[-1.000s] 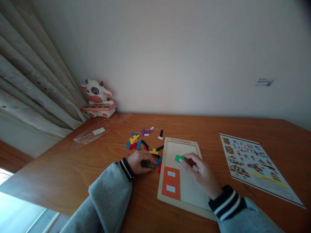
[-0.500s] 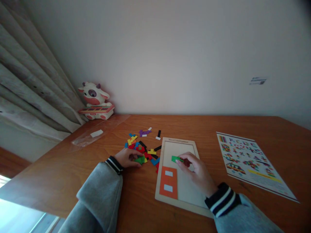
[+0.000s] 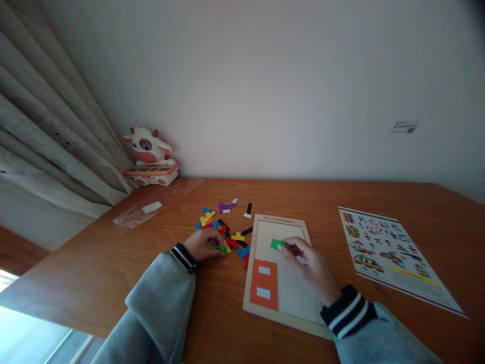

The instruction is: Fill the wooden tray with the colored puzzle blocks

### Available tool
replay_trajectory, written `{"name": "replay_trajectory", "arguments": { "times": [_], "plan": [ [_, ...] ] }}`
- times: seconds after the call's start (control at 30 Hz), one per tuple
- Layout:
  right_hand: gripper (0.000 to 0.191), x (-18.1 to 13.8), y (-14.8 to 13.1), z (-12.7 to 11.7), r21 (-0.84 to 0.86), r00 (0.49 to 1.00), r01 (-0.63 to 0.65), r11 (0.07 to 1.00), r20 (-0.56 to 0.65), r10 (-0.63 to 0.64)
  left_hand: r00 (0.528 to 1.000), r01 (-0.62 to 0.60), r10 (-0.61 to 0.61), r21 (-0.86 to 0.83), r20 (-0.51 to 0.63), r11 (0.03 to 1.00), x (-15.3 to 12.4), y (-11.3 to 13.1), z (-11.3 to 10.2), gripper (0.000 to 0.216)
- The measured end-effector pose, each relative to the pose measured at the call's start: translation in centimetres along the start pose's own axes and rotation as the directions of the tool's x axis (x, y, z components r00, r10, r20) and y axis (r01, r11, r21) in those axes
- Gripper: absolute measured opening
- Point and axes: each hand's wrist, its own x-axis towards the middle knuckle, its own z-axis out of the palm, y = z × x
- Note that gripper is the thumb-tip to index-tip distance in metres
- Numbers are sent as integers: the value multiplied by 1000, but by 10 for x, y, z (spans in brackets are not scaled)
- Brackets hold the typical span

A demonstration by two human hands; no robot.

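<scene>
My right hand (image 3: 308, 265) pinches a green puzzle piece (image 3: 279, 244) between thumb and fingers above the wooden tray board (image 3: 282, 318). Orange pieces with two white squares (image 3: 263, 284) fill the tray's lower left corner; the rest of its visible floor is bare. At the near left edge of a loose pile of coloured puzzle pieces (image 3: 238, 236), my left hand (image 3: 204, 244) has its fingers closed around another green piece (image 3: 221, 248), partly hidden by them. Red, yellow, blue and black pieces lie right beside that hand.
A printed pattern sheet (image 3: 394, 253) lies right of the tray. Purple pieces (image 3: 226, 206) and a black one (image 3: 249, 208) are beyond the pile. A clear plastic bag (image 3: 132, 218) and a cow toy with a keyboard (image 3: 150, 156) occupy the table's back left, near the curtain.
My left hand has shifted slightly right and up, its fingers curling tighter on the green piece. The piece in my right hand has risen a little and tilted.
</scene>
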Motion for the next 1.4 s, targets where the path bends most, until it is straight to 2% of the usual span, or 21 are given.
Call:
{"name": "replay_trajectory", "arguments": {
  "times": [0.07,0.13,0.17,0.2,0.3,0.43,0.53,0.63,0.7,0.77,0.9,1.07,1.2,1.4],
  "plan": [
    [29,1,3,-1,56,998,-63,996,-16,64,992,-36,29,-57,-124,998,5,8,11,29],
    [32,2,6,-1,90,995,-99,991,-26,101,934,-83,55,-65,-354,994,13,19,26,27],
    [33,3,7,-1,98,994,-104,990,-25,107,899,-122,87,-56,-429,991,17,25,34,24],
    [35,5,8,-1,102,994,-106,989,-22,109,885,-172,136,-42,-446,984,22,32,41,20],
    [37,12,9,-2,99,994,-106,989,-12,108,854,-268,229,-18,-467,963,38,51,57,13],
    [29,29,8,-4,52,997,-71,996,20,70,853,-255,196,-58,-483,965,60,65,69,13],
    [29,42,9,-5,39,998,-59,998,31,58,882,-170,64,-190,-468,967,74,62,78,19],
    [35,47,11,-3,128,997,-76,989,12,75,900,-87,-115,-433,-420,897,80,55,87,32],
    [39,44,12,-2,226,995,-100,969,17,98,913,-60,-178,-554,-366,830,78,51,91,39],
    [40,39,12,-1,292,991,-129,948,6,133,928,-35,-199,-603,-316,797,75,51,92,42],
    [40,29,16,-2,288,986,-136,948,-50,157,943,5,-181,-533,-279,846,69,58,88,38],
    [26,22,23,-6,65,993,-72,995,-86,77,962,13,-104,-338,-254,941,66,66,82,26],
    [16,18,22,-3,-136,997,58,989,-39,-63,959,-75,7,-226,-284,971,63,69,77,19],
    [15,13,19,0,-292,985,170,941,72,-156,940,-48,-20,-191,-340,980,54,67,75,18]
  ]
}}
